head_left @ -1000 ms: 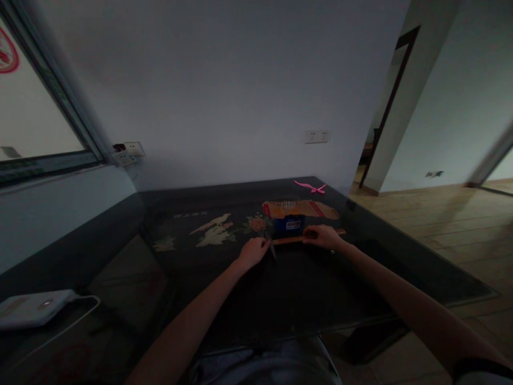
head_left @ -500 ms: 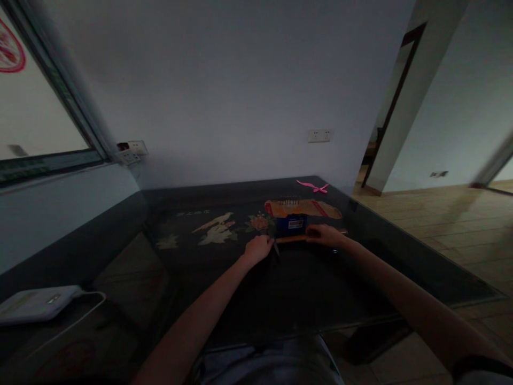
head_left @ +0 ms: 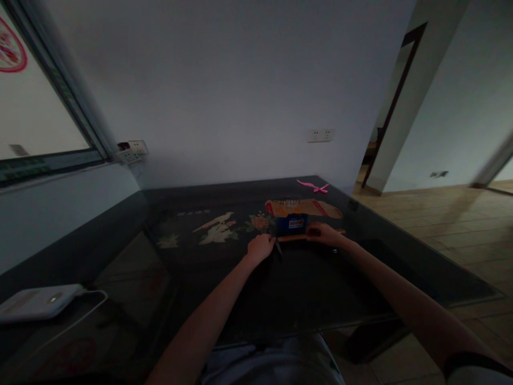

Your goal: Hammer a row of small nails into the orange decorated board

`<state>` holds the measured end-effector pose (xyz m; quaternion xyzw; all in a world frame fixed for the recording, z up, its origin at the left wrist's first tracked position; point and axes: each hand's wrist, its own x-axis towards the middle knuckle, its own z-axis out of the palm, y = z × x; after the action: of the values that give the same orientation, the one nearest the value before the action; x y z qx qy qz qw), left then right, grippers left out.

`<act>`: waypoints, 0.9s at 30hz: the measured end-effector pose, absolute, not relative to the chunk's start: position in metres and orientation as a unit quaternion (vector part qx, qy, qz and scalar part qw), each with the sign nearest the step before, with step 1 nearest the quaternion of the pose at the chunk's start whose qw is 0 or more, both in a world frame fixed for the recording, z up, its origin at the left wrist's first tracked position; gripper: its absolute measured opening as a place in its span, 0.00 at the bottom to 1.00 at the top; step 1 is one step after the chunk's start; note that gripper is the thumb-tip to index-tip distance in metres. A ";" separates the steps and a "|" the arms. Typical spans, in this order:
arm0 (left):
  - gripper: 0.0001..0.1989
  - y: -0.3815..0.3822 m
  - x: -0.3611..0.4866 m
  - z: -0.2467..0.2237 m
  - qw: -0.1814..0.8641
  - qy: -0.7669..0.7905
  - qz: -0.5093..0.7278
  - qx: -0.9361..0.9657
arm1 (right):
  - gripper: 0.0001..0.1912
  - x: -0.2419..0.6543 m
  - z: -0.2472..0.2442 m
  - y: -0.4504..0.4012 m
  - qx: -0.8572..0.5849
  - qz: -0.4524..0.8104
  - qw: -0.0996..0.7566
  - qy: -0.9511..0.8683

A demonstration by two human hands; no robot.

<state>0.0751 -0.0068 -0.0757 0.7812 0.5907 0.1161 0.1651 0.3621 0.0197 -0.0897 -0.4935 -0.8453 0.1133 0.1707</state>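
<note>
On the dark table, a thin brown stick (head_left: 292, 238) lies crosswise between my two hands. My right hand (head_left: 318, 232) is closed around it toward its right end, with the fingertips curled and partly in shadow. My left hand (head_left: 260, 247) is closed at the stick's left end. From its fingertips a thin dark pointed piece (head_left: 279, 248) slants down toward the table; its kind is too dim to tell. Directly behind the stick stands a blue box (head_left: 292, 223) with a pale label. A torn brown cardboard piece (head_left: 308, 207) with red stripes lies at the box's top.
A pink ribbon (head_left: 316, 188) lies near the table's back right corner. At the left, a white device (head_left: 40, 303) with a white cable rests on the table (head_left: 192, 289). The tabletop carries a bird and flower picture (head_left: 218, 230). Wall sockets (head_left: 320, 136) are behind.
My left hand and the dark pointed piece have shifted very slightly to the right. The right hand, stick and box look almost the same.
</note>
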 end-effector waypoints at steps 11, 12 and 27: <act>0.18 -0.010 0.071 -0.080 0.169 0.581 0.160 0.780 | 0.19 0.359 -0.084 0.007 -0.502 0.078 0.207 -0.836; 0.17 -0.008 0.067 -0.079 0.174 0.578 0.175 0.778 | 0.20 0.361 -0.083 0.002 -0.507 0.074 0.230 -0.828; 0.10 -0.013 0.029 -0.044 0.580 0.319 0.709 0.243 | 0.20 0.160 -0.018 -0.049 -0.368 0.352 0.601 -0.616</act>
<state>0.0287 -0.0134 -0.0441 0.2433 0.3193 0.7091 0.5797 0.1601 -0.0488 -0.0183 -0.3680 -0.6160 0.3519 0.6010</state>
